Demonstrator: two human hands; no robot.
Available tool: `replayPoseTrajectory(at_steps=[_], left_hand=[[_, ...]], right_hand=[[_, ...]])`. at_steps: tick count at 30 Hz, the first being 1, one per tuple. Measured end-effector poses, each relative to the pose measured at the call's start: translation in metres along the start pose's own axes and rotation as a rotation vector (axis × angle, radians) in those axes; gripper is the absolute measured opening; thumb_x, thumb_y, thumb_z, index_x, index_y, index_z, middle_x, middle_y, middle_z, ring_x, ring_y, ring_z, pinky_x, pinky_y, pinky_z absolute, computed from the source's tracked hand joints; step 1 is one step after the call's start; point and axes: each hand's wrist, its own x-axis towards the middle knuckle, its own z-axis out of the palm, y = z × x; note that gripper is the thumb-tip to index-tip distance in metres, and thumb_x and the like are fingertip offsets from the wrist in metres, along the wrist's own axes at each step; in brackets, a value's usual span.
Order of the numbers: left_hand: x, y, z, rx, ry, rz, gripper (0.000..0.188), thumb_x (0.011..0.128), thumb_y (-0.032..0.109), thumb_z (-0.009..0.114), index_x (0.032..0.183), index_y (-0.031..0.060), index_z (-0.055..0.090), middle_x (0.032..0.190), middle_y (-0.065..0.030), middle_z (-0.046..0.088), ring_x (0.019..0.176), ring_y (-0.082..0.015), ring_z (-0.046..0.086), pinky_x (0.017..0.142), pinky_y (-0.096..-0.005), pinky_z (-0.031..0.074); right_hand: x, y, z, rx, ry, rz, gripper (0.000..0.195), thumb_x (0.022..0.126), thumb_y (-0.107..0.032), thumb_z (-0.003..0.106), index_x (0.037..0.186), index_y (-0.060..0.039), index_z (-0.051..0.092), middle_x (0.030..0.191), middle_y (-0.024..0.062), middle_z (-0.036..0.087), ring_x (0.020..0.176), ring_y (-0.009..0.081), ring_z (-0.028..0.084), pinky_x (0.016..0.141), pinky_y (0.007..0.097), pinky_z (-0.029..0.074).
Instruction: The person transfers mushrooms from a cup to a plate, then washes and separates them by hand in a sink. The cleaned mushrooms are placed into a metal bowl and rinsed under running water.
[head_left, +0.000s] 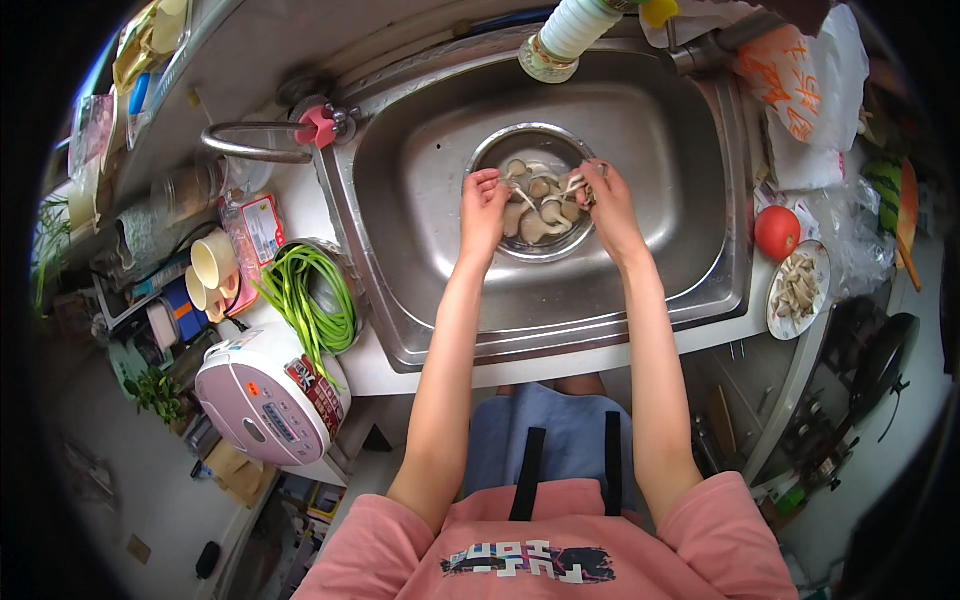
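Note:
A round metal bowl (534, 256) with oyster mushrooms (543, 223) in water stands in the stainless steel sink (420, 247). Over the bowl's left side, my left hand (484, 210) has its fingers bent together, close to a thin pale mushroom piece; whether it grips that piece is unclear. At the right rim, my right hand (609, 202) is closed on mushroom pieces (583, 189), with pale stems showing between the fingers. On the counter to the right, a patterned plate (819, 259) bears a pile of torn mushroom strips (796, 289).
A flexible faucet hose (570, 37) hangs over the sink's back. Left are a metal towel ring (255, 154), green garlic stems or similar stalks (319, 300), a rice cooker (270, 405) and cups (214, 259). Right are a tomato (778, 233), plastic bags (810, 97) and a watermelon piece (881, 191).

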Motion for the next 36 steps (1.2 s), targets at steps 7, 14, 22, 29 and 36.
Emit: replayPoseTrajectory(at_steps=[7, 14, 22, 29, 36], left_hand=[[-0.045, 0.049, 0.023, -0.092, -0.275, -0.016, 0.033, 0.093, 0.003, 0.068, 0.121, -0.0007, 0.051, 0.111, -0.0097, 0.062, 0.095, -0.0116, 0.063, 0.084, -0.0238, 0.053], [-0.052, 0.060, 0.038, 0.125, -0.267, 0.154, 0.039, 0.088, 0.002, 0.073, 0.122, 0.0013, 0.055, 0.110, -0.0094, 0.064, 0.089, -0.0093, 0.061, 0.077, -0.0223, 0.051], [-0.008, 0.028, 0.051, 0.877, -0.191, 0.719, 0.035, 0.087, 0.006, 0.066, 0.122, 0.0058, 0.061, 0.112, -0.0176, 0.066, 0.103, -0.0408, 0.060, 0.094, -0.0469, 0.047], [0.027, 0.003, 0.038, 0.872, -0.257, 0.414, 0.023, 0.090, 0.008, 0.065, 0.112, 0.0016, 0.062, 0.106, -0.0204, 0.068, 0.100, -0.0387, 0.064, 0.088, -0.0439, 0.051], [0.030, 0.001, 0.026, 0.808, -0.242, 0.137, 0.042, 0.094, 0.024, 0.064, 0.129, 0.0016, 0.055, 0.118, -0.0240, 0.068, 0.112, -0.0348, 0.066, 0.095, -0.0398, 0.050]], right_hand=[[-0.034, -0.006, -0.003, 0.071, -0.191, 0.187, 0.018, 0.103, -0.026, 0.057, 0.108, -0.0090, 0.061, 0.090, -0.0028, 0.060, 0.073, 0.0052, 0.049, 0.064, 0.0205, 0.040], [-0.061, -0.002, -0.013, 0.294, -0.072, 0.160, 0.017, 0.104, -0.024, 0.058, 0.109, -0.0069, 0.058, 0.090, 0.0006, 0.059, 0.073, 0.0068, 0.051, 0.067, 0.0215, 0.042], [-0.155, -0.096, -0.086, -0.366, 0.445, -0.252, 0.018, 0.103, -0.022, 0.059, 0.115, -0.0079, 0.058, 0.096, 0.0052, 0.063, 0.078, 0.0078, 0.057, 0.068, 0.0239, 0.046], [-0.201, -0.138, -0.211, -1.123, 1.025, -0.483, 0.022, 0.102, -0.023, 0.060, 0.113, -0.0038, 0.059, 0.101, 0.0110, 0.065, 0.088, 0.0234, 0.061, 0.077, 0.0355, 0.049], [-0.193, -0.124, -0.249, -1.397, 0.993, -0.492, 0.034, 0.101, -0.027, 0.060, 0.126, -0.0043, 0.059, 0.126, 0.0161, 0.055, 0.119, 0.0339, 0.051, 0.102, 0.0441, 0.040]])
